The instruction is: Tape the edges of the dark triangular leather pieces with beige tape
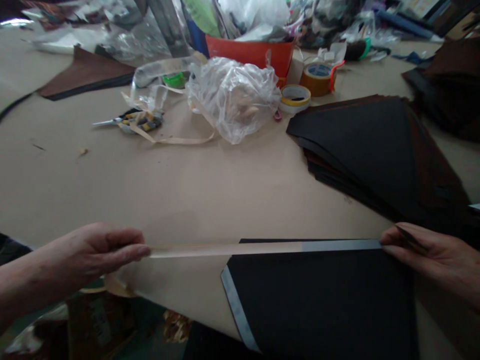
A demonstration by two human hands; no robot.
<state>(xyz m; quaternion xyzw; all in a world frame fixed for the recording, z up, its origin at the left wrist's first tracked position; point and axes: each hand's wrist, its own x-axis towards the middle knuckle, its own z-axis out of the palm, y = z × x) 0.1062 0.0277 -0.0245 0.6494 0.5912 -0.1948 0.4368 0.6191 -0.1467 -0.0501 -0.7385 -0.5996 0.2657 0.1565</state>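
From the head camera, the left hand (93, 252) is closed in a pinch on one end of a strip of clear adhesive tape (225, 249), and the right hand (423, 250) is pinching the other end, holding it taut. The strip is stretching straight across the top edge of a black sheet (318, 305), which is lying flat at the near edge of the paper-covered bench (150, 190). A thin dark sliver is showing between the right hand's fingers (397, 235), too small to identify. Another band of tape (237, 310) is running along the sheet's angled lower-left edge. Beyond, a stack of black sheets (367, 150) is lying to the right, while scissors (127, 120), a crumpled plastic bag (232, 97), two tape rolls (318, 79) and an orange bucket (251, 52) are sitting farther across the bench, well apart from both hands.
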